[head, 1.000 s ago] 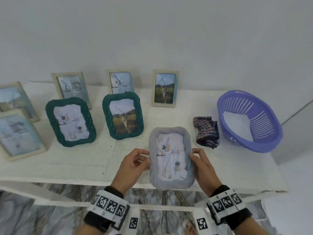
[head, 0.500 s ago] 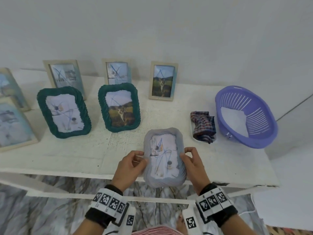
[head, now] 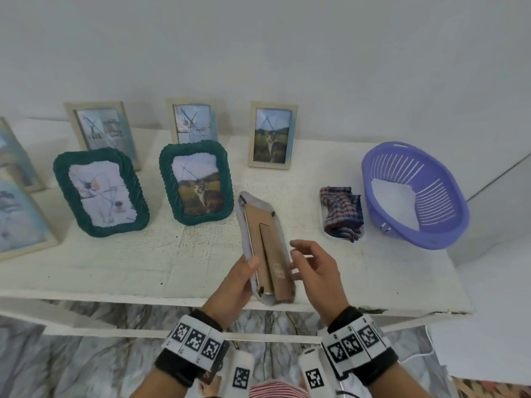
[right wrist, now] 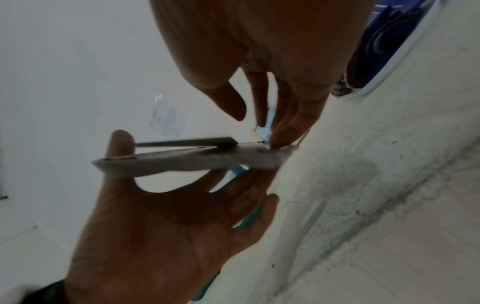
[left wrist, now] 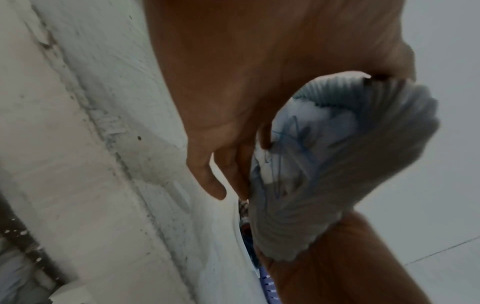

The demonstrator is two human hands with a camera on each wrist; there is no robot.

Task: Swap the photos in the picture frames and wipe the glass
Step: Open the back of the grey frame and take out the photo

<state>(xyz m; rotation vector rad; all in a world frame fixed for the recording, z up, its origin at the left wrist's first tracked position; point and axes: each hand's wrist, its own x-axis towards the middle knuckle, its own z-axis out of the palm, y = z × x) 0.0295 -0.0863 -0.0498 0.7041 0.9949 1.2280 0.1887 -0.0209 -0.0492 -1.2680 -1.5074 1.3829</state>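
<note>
The grey frame (head: 265,248) is held back-up over the table (head: 115,262) edge, gripped by the left hand (head: 232,285), thumb over one edge, fingers under the glass. The right hand (head: 316,271) is held loosely spread, fingertips at the far corner clip, probably to free the backing. The checked cloth (head: 342,214) is left near, for wiping.

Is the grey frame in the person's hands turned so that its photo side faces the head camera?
No: the grey frame, gripped by the left hand, shows the head camera its brown cardboard back and stand.
</note>
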